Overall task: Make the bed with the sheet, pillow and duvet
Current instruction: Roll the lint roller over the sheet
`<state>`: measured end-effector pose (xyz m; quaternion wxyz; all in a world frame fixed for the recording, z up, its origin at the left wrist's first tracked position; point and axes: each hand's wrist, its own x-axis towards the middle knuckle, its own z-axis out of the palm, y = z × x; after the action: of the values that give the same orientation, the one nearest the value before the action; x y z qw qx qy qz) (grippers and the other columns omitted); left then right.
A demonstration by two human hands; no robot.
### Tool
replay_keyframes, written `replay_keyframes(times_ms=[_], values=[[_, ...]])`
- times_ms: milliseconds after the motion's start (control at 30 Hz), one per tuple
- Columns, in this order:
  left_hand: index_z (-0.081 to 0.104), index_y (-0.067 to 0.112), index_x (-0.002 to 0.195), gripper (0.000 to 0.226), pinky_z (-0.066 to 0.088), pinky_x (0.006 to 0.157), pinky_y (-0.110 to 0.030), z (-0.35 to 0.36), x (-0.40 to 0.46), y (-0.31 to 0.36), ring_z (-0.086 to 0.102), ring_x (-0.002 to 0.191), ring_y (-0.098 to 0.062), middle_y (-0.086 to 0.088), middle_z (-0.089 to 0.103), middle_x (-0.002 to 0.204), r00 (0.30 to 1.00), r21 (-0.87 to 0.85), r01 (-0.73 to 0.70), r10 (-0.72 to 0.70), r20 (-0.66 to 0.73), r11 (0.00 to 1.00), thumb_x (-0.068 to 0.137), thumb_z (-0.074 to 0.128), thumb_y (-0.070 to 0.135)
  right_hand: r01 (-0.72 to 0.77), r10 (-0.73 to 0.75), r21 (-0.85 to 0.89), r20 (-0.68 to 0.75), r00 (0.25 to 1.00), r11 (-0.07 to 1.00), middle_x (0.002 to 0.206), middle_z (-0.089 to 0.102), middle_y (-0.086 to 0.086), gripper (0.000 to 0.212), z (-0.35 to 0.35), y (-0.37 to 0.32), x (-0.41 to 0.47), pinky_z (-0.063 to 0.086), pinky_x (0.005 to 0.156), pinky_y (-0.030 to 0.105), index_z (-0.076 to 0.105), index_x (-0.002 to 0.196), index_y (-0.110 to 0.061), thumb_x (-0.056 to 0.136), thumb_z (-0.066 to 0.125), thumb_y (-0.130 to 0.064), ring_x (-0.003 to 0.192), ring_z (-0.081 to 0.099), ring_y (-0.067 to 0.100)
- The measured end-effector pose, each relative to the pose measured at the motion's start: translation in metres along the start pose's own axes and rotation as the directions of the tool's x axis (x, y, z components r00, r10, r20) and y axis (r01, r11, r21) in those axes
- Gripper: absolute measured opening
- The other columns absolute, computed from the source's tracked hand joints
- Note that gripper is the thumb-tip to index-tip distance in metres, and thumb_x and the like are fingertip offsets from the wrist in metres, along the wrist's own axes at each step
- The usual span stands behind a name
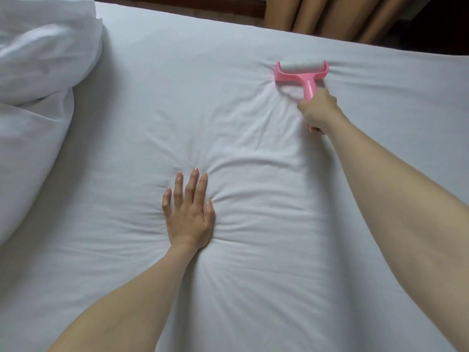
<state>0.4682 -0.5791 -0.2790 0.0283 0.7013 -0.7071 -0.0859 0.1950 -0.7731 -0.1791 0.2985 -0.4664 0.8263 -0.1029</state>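
A: Head view, and the left hand [188, 212] lies flat at six o'clock on the smooth white cotton sheet [203, 110], fingers straight and slightly spread, creases fanning out around the palm.

B: Up at two o'clock the right hand [317, 111] is curled round the handle of a pink plastic lint roller with a white paper drum [300, 72], drum touching the sheet.

A: The sheet covers the whole mattress. The rumpled white puffy duvet [38, 72] is heaped at nine to eleven o'clock, on the bed's left edge.

B: Tan pleated curtains [330, 16] hang at one o'clock, beyond the bed.
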Motion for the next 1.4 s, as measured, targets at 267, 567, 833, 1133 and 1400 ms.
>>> replay_keyframes(times_ms=[267,567,833,1133,1400], values=[[0.028,0.024,0.149,0.059,0.009,0.112,-0.045,-0.001,-0.001,-0.001,0.014,0.146,-0.025,0.005,0.025,0.157,1.0,-0.027,-0.015,0.014,-0.013,1.0,0.092,0.024,0.035,-0.064,0.063,0.065,0.025,0.998,0.996,0.101,0.049,0.015,0.028,0.033,0.071,-0.114,0.043,0.073,0.04,0.041,0.109,-0.004,0.092,0.044,-0.026,0.086,0.05,0.035],[0.028,0.023,0.15,0.059,0.007,0.113,-0.044,-0.003,-0.002,0.001,0.013,0.146,-0.024,0.005,0.025,0.157,1.0,-0.022,-0.013,0.013,-0.023,1.0,0.092,0.024,0.035,-0.12,0.12,-0.01,0.038,0.992,0.993,0.088,0.051,0.014,0.02,0.055,0.105,-0.195,0.044,0.071,0.043,0.035,0.097,-0.006,0.092,0.045,-0.023,0.083,0.05,0.039],[0.029,0.025,0.149,0.059,0.009,0.113,-0.045,0.0,-0.001,0.002,0.014,0.146,-0.024,0.006,0.026,0.157,0.999,-0.041,-0.002,0.0,-0.038,0.999,0.092,0.025,0.035,0.007,-0.006,0.016,-0.039,0.999,1.0,0.124,0.05,0.025,0.038,0.039,0.031,-0.055,0.042,0.086,0.04,0.042,0.121,-0.002,0.093,0.048,-0.027,0.111,0.051,0.042],[0.028,0.023,0.15,0.059,0.008,0.113,-0.044,0.009,0.001,-0.003,0.014,0.146,-0.024,0.006,0.024,0.158,0.997,-0.033,-0.035,0.033,-0.067,0.999,0.092,0.026,0.035,0.032,-0.032,0.007,-0.025,0.999,0.999,0.123,0.051,0.02,0.041,0.027,-0.006,-0.004,0.048,0.078,0.041,0.043,0.125,-0.001,0.089,0.046,-0.022,0.102,0.058,0.039],[0.029,0.024,0.149,0.058,0.006,0.112,-0.043,-0.01,0.0,0.001,0.015,0.146,-0.024,0.006,0.025,0.157,1.0,-0.069,-0.029,0.03,0.01,0.997,0.093,0.023,0.037,-0.084,0.084,-0.004,0.062,0.995,0.996,0.112,0.052,0.021,0.028,0.058,0.067,-0.17,0.04,0.075,0.039,0.039,0.111,-0.003,0.093,0.045,-0.024,0.095,0.052,0.038]])
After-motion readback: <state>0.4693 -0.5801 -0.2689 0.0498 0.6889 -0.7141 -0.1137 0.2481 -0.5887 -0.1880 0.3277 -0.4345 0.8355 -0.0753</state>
